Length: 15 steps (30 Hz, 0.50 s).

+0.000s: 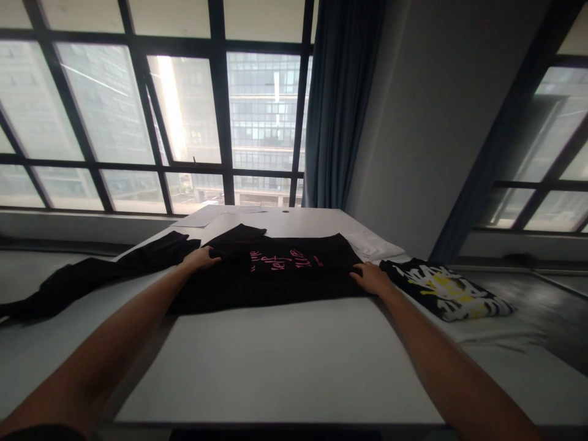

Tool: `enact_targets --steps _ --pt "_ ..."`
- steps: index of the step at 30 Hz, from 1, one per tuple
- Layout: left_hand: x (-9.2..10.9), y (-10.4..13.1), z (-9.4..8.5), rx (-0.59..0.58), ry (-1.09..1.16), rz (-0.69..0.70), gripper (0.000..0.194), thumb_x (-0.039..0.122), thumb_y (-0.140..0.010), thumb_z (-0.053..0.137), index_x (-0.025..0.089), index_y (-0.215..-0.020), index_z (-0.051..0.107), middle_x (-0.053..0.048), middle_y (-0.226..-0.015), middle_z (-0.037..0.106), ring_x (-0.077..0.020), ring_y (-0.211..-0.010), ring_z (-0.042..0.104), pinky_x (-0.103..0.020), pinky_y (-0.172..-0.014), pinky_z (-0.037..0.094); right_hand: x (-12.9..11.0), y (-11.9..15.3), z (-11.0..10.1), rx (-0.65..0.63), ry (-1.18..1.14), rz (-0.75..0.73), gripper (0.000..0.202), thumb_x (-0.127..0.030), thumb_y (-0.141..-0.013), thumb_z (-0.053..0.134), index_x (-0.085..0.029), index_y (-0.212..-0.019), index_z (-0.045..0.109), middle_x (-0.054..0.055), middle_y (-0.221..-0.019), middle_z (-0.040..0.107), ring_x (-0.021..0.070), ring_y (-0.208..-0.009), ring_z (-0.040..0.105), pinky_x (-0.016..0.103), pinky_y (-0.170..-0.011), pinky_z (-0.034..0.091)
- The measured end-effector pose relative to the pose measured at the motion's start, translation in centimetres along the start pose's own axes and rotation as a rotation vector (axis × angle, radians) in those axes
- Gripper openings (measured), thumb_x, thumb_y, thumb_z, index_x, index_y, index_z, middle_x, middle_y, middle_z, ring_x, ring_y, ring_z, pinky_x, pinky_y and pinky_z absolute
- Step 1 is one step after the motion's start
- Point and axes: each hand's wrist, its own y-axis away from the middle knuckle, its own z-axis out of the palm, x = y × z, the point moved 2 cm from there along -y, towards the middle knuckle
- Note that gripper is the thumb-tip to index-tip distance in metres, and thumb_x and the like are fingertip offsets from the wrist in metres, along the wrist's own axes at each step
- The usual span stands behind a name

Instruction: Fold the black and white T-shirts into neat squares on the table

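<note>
A black T-shirt [285,285] with pink lettering lies across the white table in front of me, with its near part doubled over so that some of the print is covered. My left hand [198,260] is closed on the shirt's left side, near a sleeve-like flap. At the opposite side my right hand [372,278] pinches the cloth by its right edge. Both arms reach forward, and the fingertips are partly hidden in the dark fabric.
Another black garment [114,264] stretches along the table's left side. On the right lie a folded black shirt [450,288] with white and yellow print and some white cloth [372,244]. Paper sheets [202,215] rest at the far end of the white table [275,367], before windows and a blue curtain [337,110].
</note>
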Motion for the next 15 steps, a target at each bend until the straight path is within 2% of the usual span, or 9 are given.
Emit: enact_targets --steps 2,4,5,7,9,11,13,15 --pt "0.6 -0.4 -0.3 0.002 -0.030 0.068 0.069 0.045 -0.070 0.065 0.024 -0.135 0.056 -0.015 -0.142 0.053 -0.0384 -0.129 0.048 -0.047 -0.099 0.044 0.0 0.1 0.1 -0.023 -0.001 0.002 0.046 -0.044 -0.093 0.047 -0.019 -0.130 0.059 0.016 -0.133 0.055 0.0320 -0.121 0.052 0.045 -0.095 0.044" --pt "1.4 -0.6 -0.7 -0.027 -0.052 0.213 0.068 0.034 -0.063 0.068 0.030 -0.130 0.060 -0.008 -0.150 0.045 -0.0367 -0.135 0.040 -0.048 -0.105 0.038 -0.1 0.2 0.1 -0.029 -0.004 0.001 0.045 -0.044 -0.093 0.047 -0.020 -0.129 0.059 0.016 -0.134 0.054 0.0320 -0.122 0.052 0.045 -0.096 0.044" --pt "1.8 -0.7 -0.9 -0.067 -0.053 0.291 0.064 0.030 -0.060 0.068 0.031 -0.124 0.065 -0.005 -0.149 0.045 -0.0351 -0.135 0.040 -0.046 -0.107 0.036 -0.1 0.2 0.1 -0.031 -0.007 -0.003 0.045 -0.044 -0.094 0.046 -0.020 -0.129 0.060 0.016 -0.134 0.054 0.0319 -0.122 0.051 0.045 -0.096 0.044" --pt "2.5 -0.9 -1.5 -0.169 -0.039 0.404 0.049 0.027 -0.058 0.067 0.027 -0.107 0.073 -0.004 -0.136 0.059 -0.0320 -0.125 0.051 -0.041 -0.104 0.040 -0.2 0.3 0.0 -0.037 -0.013 -0.008 0.045 -0.043 -0.094 0.045 -0.019 -0.129 0.059 0.016 -0.133 0.054 0.0320 -0.122 0.051 0.045 -0.096 0.044" --pt "2.8 -1.4 -2.4 -0.229 -0.011 0.432 0.034 0.029 -0.062 0.065 0.024 -0.095 0.074 -0.003 -0.113 0.071 -0.0282 -0.109 0.062 -0.036 -0.097 0.046 -0.2 0.3 0.0 -0.043 -0.014 -0.008 0.045 -0.043 -0.094 0.045 -0.018 -0.129 0.059 0.016 -0.133 0.054 0.0323 -0.122 0.051 0.046 -0.096 0.044" --pt "3.1 -1.9 -3.5 -0.147 0.047 0.415 0.034 0.035 -0.072 0.060 0.021 -0.100 0.072 -0.003 -0.105 0.073 -0.0255 -0.101 0.065 -0.033 -0.093 0.048 -0.1 0.3 0.0 -0.045 -0.016 -0.005 0.045 -0.043 -0.094 0.045 -0.017 -0.129 0.059 0.016 -0.133 0.054 0.0326 -0.122 0.051 0.046 -0.096 0.044" --pt "3.3 -2.2 -4.5 0.035 0.092 0.329 0.043 0.039 -0.079 0.055 0.016 -0.115 0.065 -0.008 -0.115 0.070 -0.0265 -0.107 0.063 -0.034 -0.096 0.047 -0.1 0.2 0.0 -0.048 -0.022 -0.007 0.045 -0.042 -0.094 0.045 -0.017 -0.129 0.059 0.016 -0.134 0.054 0.0327 -0.122 0.051 0.046 -0.096 0.044" --pt "3.6 -1.8 -4.8 0.210 0.049 0.196 0.058 0.041 -0.082 0.054 0.013 -0.133 0.053 -0.016 -0.132 0.060 -0.0311 -0.119 0.057 -0.039 -0.099 0.044 0.1 0.2 0.2 -0.048 -0.034 -0.013 0.046 -0.043 -0.094 0.046 -0.017 -0.130 0.058 0.016 -0.134 0.054 0.0325 -0.123 0.051 0.046 -0.097 0.044"
